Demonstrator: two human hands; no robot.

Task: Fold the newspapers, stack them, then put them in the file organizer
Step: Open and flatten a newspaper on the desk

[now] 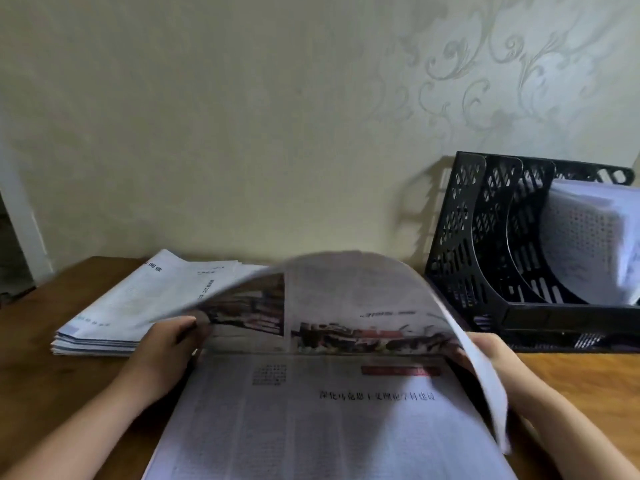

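An open newspaper lies in front of me on the wooden table, its far half lifted and curling over toward me. My left hand grips the raised sheet's left edge. My right hand holds its right edge, partly hidden behind the paper. A stack of folded newspapers rests at the back left. The black mesh file organizer stands at the back right, with papers in its far right slot.
The wooden table runs up to a patterned wall. Its left edge is close to the stack. Bare wood shows at the front left and to the right below the organizer.
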